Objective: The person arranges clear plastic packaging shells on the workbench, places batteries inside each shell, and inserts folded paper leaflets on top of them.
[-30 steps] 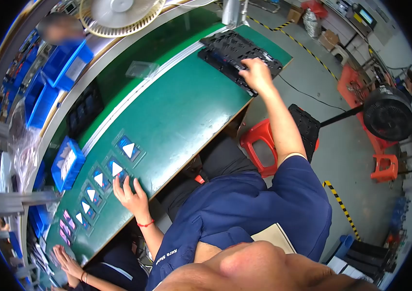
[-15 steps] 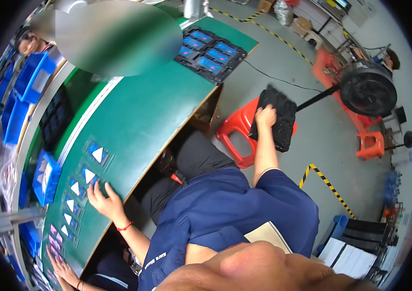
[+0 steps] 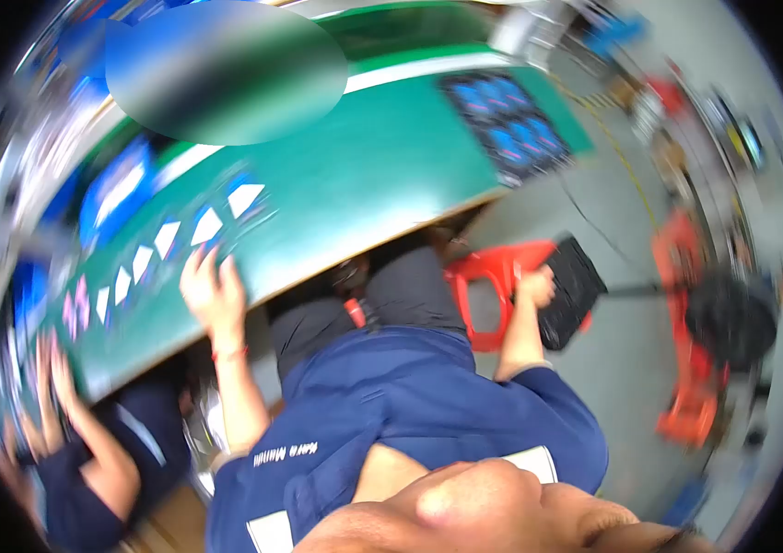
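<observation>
My left hand (image 3: 212, 293) hovers at or rests on the green table's near edge, fingers apart and holding nothing that I can see. Just beyond its fingertips is a clear-and-blue piece with a white triangular patch (image 3: 207, 226). Similar pieces lie in a row to either side, one of them a white-patched piece (image 3: 246, 199) further right. My right hand (image 3: 536, 286) is closed at the left edge of a black tray (image 3: 578, 300), which is above a red stool (image 3: 484, 300). Motion blur hides the finger detail.
On the table's far right lies a black tray with blue panels (image 3: 507, 129). Pink pieces (image 3: 76, 309) lie at the left, near a co-worker's hands (image 3: 55, 373). A blue bin (image 3: 120, 194) stands behind the row. A black fan (image 3: 732, 318) stands at the right.
The view has turned, so the table runs more level and the scene is blurred. My left hand stays by the row; my right hand is still at the black tray above the stool.
</observation>
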The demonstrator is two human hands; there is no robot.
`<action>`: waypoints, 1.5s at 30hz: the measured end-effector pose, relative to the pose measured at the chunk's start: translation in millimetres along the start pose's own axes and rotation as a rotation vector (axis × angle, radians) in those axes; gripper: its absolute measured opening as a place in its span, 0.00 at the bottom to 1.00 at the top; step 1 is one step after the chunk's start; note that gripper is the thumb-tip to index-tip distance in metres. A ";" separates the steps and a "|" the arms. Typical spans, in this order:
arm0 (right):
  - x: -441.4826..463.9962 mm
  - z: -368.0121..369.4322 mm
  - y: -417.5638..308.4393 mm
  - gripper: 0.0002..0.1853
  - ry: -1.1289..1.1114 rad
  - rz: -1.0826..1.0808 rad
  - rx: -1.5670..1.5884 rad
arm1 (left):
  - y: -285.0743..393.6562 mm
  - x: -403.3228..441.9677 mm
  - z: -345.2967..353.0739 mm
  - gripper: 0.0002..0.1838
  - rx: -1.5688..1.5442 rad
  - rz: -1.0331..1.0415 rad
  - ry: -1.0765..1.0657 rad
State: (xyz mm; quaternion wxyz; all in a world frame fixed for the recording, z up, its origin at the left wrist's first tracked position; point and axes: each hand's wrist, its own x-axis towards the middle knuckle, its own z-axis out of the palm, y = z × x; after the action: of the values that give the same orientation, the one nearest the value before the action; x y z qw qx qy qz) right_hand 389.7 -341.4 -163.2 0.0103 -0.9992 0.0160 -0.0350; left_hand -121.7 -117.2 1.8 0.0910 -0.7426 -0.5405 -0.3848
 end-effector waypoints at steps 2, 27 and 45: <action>-34.7 -44.0 -25.0 0.32 -0.031 -0.067 -0.250 | 5.5 -10.4 -6.8 0.11 -0.044 -0.008 0.072; -187.6 29.5 -274.2 0.22 -0.405 -1.860 -0.083 | -53.4 -72.4 -137.7 0.08 0.002 0.058 -0.439; -261.4 106.2 -242.0 0.18 -0.485 -2.240 -0.537 | 32.7 -245.8 -200.9 0.23 0.361 -1.119 -0.504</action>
State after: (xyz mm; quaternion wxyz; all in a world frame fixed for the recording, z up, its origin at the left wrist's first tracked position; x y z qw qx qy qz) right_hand 144.0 -88.9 -282.1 -0.2344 -0.4063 -0.8665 0.1709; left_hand -217.6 -421.1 -15.6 -0.1299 -0.3887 -0.9076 -0.0906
